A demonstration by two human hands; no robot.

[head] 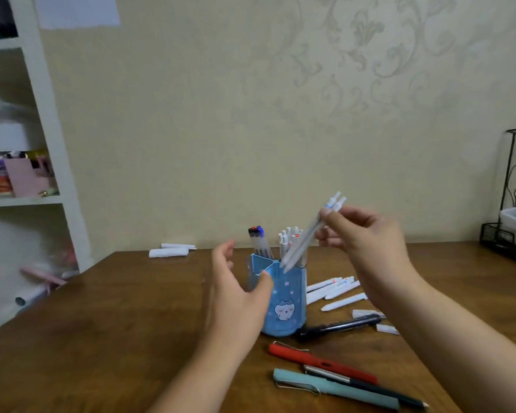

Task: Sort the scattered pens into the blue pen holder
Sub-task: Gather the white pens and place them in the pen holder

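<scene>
Blue pen holder [289, 296] stands upright on the wooden table [116, 338], cat print facing the camera. Its rear compartments hold a group of black-capped pens [258, 239] on the left and white pens [289, 235] on the right. Right hand [361, 234] is raised above and just right of the holder, fingers pinched on two white pens [310, 234] held together, tilted, lower tips at the holder's rim (whether the tips are inside a compartment I cannot tell; blurred). Left hand [239, 296] is at the holder's left side, fingers spread apart, thumb tip touching or nearly touching the front wall. Still on the table: scattered white pens [334, 289] right of the holder, black pen [340, 323] at its base, red pen [319, 363] and teal pen [334, 389] nearer the camera. Rolled white papers [170, 250] lie at the far table edge.
</scene>
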